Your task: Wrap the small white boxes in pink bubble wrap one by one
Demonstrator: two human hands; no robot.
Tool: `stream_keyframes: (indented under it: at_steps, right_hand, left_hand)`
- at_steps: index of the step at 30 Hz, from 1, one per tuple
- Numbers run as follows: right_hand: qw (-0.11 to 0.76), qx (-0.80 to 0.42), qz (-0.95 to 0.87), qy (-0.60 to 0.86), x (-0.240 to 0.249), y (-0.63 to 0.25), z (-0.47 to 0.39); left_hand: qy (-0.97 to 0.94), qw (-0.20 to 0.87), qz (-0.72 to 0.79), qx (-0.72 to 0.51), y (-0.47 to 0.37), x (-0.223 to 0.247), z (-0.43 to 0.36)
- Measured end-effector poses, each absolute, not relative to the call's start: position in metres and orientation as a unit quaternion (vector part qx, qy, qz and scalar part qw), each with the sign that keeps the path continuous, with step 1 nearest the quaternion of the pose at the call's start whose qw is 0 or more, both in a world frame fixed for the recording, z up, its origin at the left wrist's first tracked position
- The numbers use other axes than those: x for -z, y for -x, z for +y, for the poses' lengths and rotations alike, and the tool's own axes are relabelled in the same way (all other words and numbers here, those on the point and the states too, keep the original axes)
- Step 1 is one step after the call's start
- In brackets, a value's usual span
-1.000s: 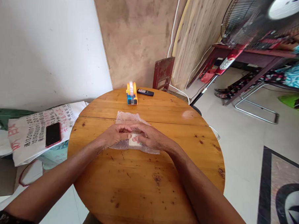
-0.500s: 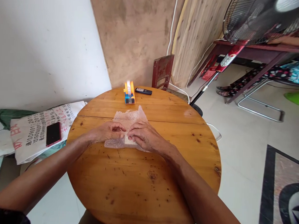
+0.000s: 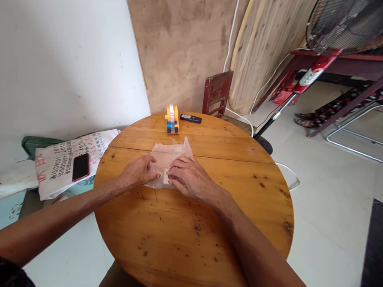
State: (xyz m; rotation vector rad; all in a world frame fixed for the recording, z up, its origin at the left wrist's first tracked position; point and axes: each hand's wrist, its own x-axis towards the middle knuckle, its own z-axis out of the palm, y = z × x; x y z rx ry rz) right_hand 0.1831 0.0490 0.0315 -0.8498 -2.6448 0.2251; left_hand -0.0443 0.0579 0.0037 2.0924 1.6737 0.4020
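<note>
A sheet of clear bubble wrap (image 3: pixel 167 154) lies on the round wooden table (image 3: pixel 187 245). On its near part rests a small pale, flat block (image 3: pixel 166 176), partly covered by my right hand (image 3: pixel 190 177). The right fingers are curled over the block and the right side of the wrap, closed on them. At the wrap's left edge is my left hand (image 3: pixel 140 171), thumb and fingers spread apart, touching the sheet. A gap with wrap and part of the block separates the two hands.
Behind the wrap stand an orange and blue tape dispenser (image 3: pixel 172 119) and a dark remote control (image 3: pixel 190 118). A phone (image 3: pixel 81 167) lies on printed sacks (image 3: pixel 55 171) at left. Beyond are a wooden chair (image 3: pixel 216 91), a standing fan (image 3: pixel 311 77) and a seated person's legs (image 3: pixel 335 105).
The left fingers have opened and drawn a little away from the block. My right hand stays on it. The whole view has turned slightly left, so things sit further right.
</note>
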Motion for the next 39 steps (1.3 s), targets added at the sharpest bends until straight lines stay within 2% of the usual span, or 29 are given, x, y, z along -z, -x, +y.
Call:
stream_keyframes:
  at_steps: [5, 10, 19, 28, 35, 39]
  right_hand:
    - [0.171, -0.074, -0.934, 0.304, -0.032, -0.183, 0.049]
    - [0.164, -0.071, -0.935, 0.306, -0.033, -0.182, 0.049]
    - [0.160, -0.053, -0.937, 0.306, -0.028, -0.183, 0.050]
    - [0.121, -0.006, -0.943, 0.311, -0.032, -0.177, 0.042]
    - [0.175, -0.068, -0.929, 0.319, -0.032, -0.179, 0.045]
    - [0.194, -0.093, -0.919, 0.331, -0.033, -0.180, 0.046]
  left_hand:
    - [-0.705, 0.253, 0.650, -0.124, 0.067, -0.007, 0.041]
    - [-0.581, 0.414, 0.689, -0.128, 0.058, -0.014, 0.036]
    - [-0.425, 0.563, 0.661, -0.256, 0.034, -0.016, 0.037]
    - [-0.401, 0.610, 0.613, -0.302, 0.011, -0.026, 0.041]
    - [-0.419, 0.622, 0.574, -0.328, -0.002, -0.029, 0.031]
    - [-0.450, 0.631, 0.555, -0.302, -0.001, -0.037, 0.029]
